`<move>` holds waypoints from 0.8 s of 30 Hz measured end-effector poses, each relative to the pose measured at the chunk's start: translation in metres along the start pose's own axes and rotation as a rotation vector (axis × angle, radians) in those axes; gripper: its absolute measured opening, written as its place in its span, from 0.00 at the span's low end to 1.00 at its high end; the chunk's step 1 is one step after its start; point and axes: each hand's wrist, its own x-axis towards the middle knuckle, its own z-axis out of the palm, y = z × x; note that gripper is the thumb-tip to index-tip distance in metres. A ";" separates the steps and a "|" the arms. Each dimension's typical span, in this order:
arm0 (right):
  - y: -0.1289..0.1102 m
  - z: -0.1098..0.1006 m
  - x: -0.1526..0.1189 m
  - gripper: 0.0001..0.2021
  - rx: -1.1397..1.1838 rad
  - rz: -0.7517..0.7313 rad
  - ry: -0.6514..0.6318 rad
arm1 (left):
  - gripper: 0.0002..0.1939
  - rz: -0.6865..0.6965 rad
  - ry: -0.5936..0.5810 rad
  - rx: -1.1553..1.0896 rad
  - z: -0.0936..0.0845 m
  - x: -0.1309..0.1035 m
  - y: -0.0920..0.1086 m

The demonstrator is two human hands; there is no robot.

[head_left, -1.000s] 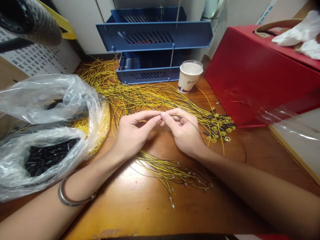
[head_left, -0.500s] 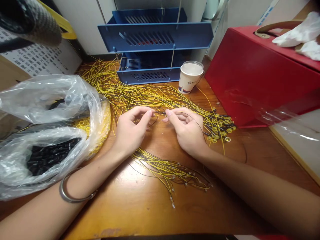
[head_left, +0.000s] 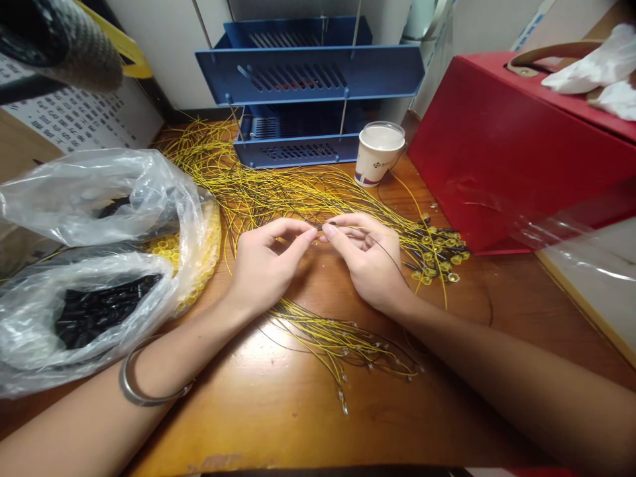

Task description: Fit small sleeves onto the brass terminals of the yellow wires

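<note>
My left hand (head_left: pixel 268 262) and my right hand (head_left: pixel 370 258) face each other above the middle of the table, fingertips almost meeting. Both pinch a thin dark wire (head_left: pixel 387 252), part of which loops back over the right hand. A small black piece (head_left: pixel 319 226) shows at the fingertips; its exact shape is too small to tell. Below the hands lies a bunch of yellow and black wires (head_left: pixel 318 324) with small clear tips. Behind them spreads a larger heap of such wires (head_left: pixel 278 189), ending at the right in black sleeves with yellow hexagonal caps (head_left: pixel 437 255).
At left, one plastic bag (head_left: pixel 30 298) holds black tubes (head_left: pixel 102 311), and another holds yellow rings (head_left: pixel 201 265). A blue tray rack (head_left: pixel 308 76) stands behind, with a paper cup (head_left: pixel 377 156) beside it. A red box (head_left: pixel 521 159) fills the right side.
My left hand has moved slightly right and down, and my right hand slightly left. The gap between their fingertips has narrowed around the black piece.
</note>
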 end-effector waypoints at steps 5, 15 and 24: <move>-0.001 -0.001 0.000 0.07 -0.054 -0.028 -0.011 | 0.09 0.002 -0.009 0.020 -0.001 -0.001 0.000; 0.001 -0.002 0.000 0.06 -0.068 -0.035 -0.031 | 0.08 -0.023 -0.024 0.046 -0.001 -0.001 0.006; 0.001 -0.002 0.000 0.06 -0.065 -0.041 -0.042 | 0.10 -0.119 -0.038 -0.068 -0.002 0.002 0.007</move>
